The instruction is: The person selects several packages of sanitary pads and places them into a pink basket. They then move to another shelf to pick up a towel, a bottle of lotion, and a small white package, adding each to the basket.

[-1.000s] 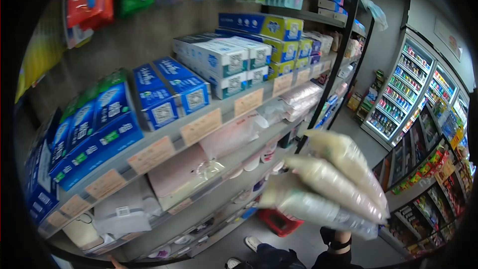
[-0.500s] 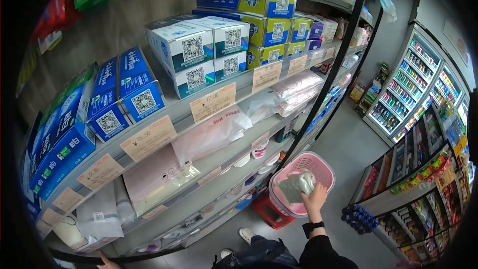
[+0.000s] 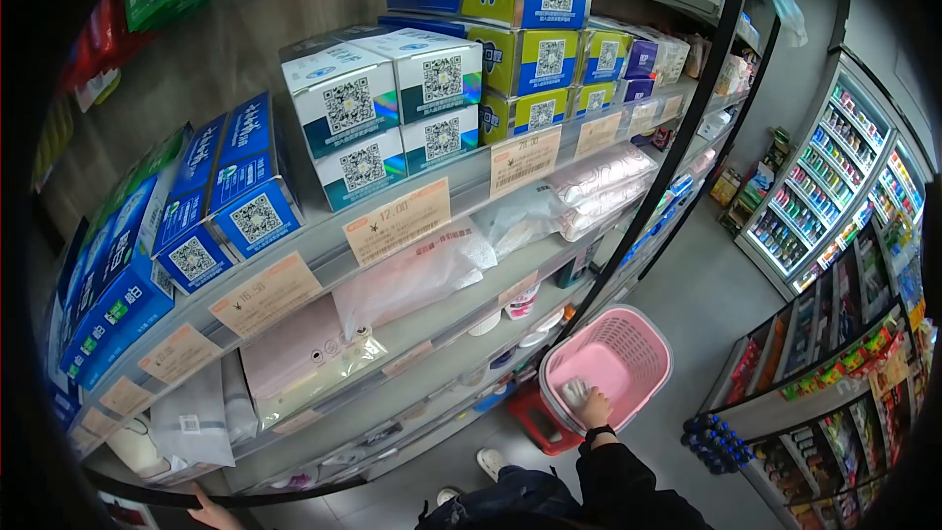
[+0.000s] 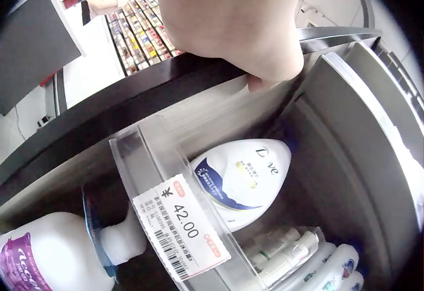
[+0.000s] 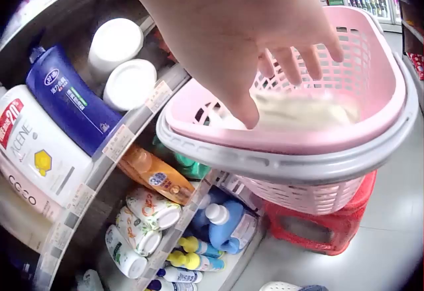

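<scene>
On the far left, the left hand (image 4: 228, 22) is at the left end of the shelf (image 3: 432, 309), by its black outer edge (image 4: 126, 109), over a white bottle (image 4: 245, 178) and a price tag (image 4: 180, 228). Most of its fingers are hidden, so I cannot tell whether they curl round that edge or just rest there.

Rightward, just past the shelf's right end, a red stool (image 3: 535, 422) carries a pink basket (image 3: 613, 363). Inside, by the basket's near left corner, lies a pale packet (image 3: 575, 393). In the right wrist view it is blurred, its long axis seemingly running side to side.

The right hand (image 3: 595, 408) reaches in over the basket's near edge, fingers apart and fairly straight, clasping nothing that shows; whether a fingertip touches the packet cannot be told. The relation that seems to matter most: the packet sits just below and left of these fingers, so the right hand is far the nearer, the left well apart.

The near and left walls look tight around packet and wrist; room to move lies up over the rim and toward the far right corner. Beyond the basket's right edge is floor (image 3: 699, 329), then a snack rack (image 3: 824, 402).
</scene>
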Action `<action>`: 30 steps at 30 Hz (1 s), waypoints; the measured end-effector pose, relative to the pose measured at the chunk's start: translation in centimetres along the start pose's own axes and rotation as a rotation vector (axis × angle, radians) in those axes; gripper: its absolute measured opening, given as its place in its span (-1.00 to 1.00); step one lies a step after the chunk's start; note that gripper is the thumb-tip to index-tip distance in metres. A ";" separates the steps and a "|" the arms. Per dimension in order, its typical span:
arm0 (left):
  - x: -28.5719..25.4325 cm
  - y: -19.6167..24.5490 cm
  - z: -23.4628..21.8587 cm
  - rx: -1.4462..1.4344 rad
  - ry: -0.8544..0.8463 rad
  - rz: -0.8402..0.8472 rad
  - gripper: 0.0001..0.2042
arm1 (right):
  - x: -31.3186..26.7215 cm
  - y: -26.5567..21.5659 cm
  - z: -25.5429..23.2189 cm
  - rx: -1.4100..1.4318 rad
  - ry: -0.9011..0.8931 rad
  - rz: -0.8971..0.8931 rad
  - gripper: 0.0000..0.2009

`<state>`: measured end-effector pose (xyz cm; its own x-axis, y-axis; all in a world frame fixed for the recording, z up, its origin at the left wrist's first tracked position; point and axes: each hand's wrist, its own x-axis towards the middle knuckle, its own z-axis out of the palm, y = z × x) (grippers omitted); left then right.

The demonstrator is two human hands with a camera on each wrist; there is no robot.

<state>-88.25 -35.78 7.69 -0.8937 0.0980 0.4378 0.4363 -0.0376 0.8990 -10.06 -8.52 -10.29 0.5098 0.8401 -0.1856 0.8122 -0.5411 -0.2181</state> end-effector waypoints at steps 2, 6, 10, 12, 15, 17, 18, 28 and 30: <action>0.0 -0.1 0.0 0.013 -0.005 -0.018 -0.53 | 0.5 -0.8 -0.8 0.089 -0.020 -0.016 -0.34; 0.1 0.2 0.0 -0.027 -0.027 0.022 -0.54 | 3.8 -1.5 0.6 0.429 0.076 -0.216 -0.49; 0.5 -0.8 -0.2 0.001 0.024 0.012 -0.55 | 3.7 -6.1 -4.5 0.624 0.032 -0.273 -0.63; 0.9 -1.1 -0.5 0.036 0.018 0.009 -0.55 | 3.2 -8.2 -6.3 0.717 0.064 -0.401 -0.68; 1.2 -1.7 -0.9 0.070 0.019 -0.017 -0.55 | 2.4 -10.3 -7.4 0.813 0.043 -0.440 -0.74; 1.3 -2.0 -1.0 0.073 0.022 -0.041 -0.55 | 1.5 -11.1 -7.8 0.832 0.003 -0.419 -0.75; 1.3 -1.9 -0.8 0.042 0.023 -0.002 -0.55 | 1.2 -11.3 -7.8 0.820 0.002 -0.445 -0.77; -0.8 2.2 0.6 0.126 0.005 0.034 -0.57 | 3.8 -12.6 -4.4 1.116 -0.279 -0.171 -0.42; -1.4 3.5 1.0 0.143 0.025 -0.011 -0.56 | 5.0 -13.6 -5.9 1.225 -0.371 -0.032 -0.29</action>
<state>-85.32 -35.07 10.23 -0.8999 0.0730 0.4298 0.4355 0.1053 0.8940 -16.93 3.27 -2.63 0.2252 0.8989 -0.3759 -0.0686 -0.3702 -0.9264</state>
